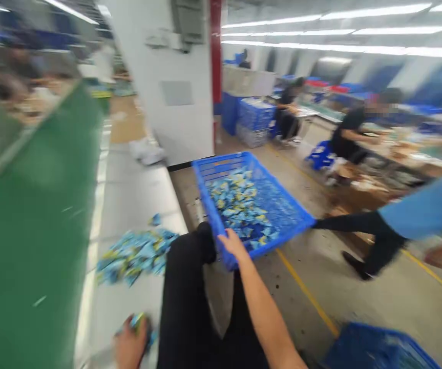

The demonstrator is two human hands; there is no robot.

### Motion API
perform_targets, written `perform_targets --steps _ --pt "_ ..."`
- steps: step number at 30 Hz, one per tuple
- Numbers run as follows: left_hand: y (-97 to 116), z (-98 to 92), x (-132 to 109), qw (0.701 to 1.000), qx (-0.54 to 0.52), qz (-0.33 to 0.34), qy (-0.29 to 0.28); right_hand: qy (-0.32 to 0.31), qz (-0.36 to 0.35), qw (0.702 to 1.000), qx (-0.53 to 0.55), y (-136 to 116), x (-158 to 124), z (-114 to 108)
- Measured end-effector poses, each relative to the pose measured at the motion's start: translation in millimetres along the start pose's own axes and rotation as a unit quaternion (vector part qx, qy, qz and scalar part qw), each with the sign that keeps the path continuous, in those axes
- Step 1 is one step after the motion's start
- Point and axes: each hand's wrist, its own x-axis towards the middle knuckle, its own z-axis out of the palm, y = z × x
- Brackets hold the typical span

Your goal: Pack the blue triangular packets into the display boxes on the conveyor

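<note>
My right hand (233,245) grips the near rim of a blue plastic crate (282,212) that rests tilted against my black-trousered knee. Several blue and yellow packets (239,205) lie inside the crate. My left hand (130,344) is down at the bottom edge, on the grey worktop (132,195), closed around a few of the same packets. A loose heap of blue packets (134,253) lies on the worktop just beyond that hand.
A green conveyor belt (32,215) runs along the left. A white pillar (174,77) stands ahead. Another blue crate (378,348) sits at the bottom right. A person in a blue top (416,210) walks past on the right; others sit at tables behind.
</note>
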Motion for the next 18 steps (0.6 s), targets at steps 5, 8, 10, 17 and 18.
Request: perform_targets --steps 5,8,10,17,18 --pt "-39 -25.3 -8 0.993 0.024 -0.061 -0.094 -0.011 0.008 0.999 -0.029 11 28 14" --pt "-36 -32.0 -10 0.985 0.036 -0.086 -0.145 -0.007 0.014 0.999 -0.042 21 38 18" --pt "-35 -35.2 -13 0.984 0.025 -0.077 -0.161 0.005 0.021 0.999 -0.029 29 41 19" --pt "-35 -48.8 25 0.986 -0.065 -0.071 -0.133 0.035 0.023 0.999 -0.031 41 49 23" --pt "-33 -51.6 36 0.986 -0.074 -0.074 -0.127 0.035 0.022 0.999 -0.031 40 48 24"
